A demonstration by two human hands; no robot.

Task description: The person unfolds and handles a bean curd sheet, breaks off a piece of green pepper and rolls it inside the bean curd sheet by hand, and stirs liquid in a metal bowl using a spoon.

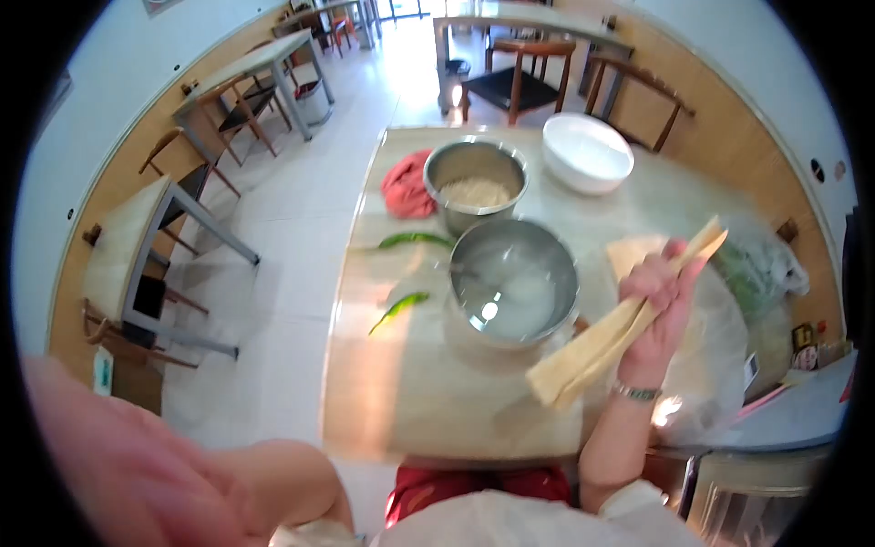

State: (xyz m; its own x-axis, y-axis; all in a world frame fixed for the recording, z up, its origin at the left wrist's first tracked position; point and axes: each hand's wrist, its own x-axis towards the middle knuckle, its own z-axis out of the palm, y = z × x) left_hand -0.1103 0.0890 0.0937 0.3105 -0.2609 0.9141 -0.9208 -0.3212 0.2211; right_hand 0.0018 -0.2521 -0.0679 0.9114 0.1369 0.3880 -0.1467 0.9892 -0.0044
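Bench (437, 401) carries it all. Steel bowl (510, 235) w/ cloudy liquid, mid-bench; steel pot (474, 159) w/ pale grainy stuff just behind; white bowl (592, 178) beyond, R side. Pale yellow sheet (583, 360) folded lengthwise, off bench, slanting up to R; flat sheet (629, 255) lies near, unfolded AFAICT. L hand (109, 456) low, close to cam, v. blurred, can't tell its grip. R hand (661, 301) raised, fingers curled tight round folded one, ends poking out. Green peppers (416, 239) look whole, uncut.
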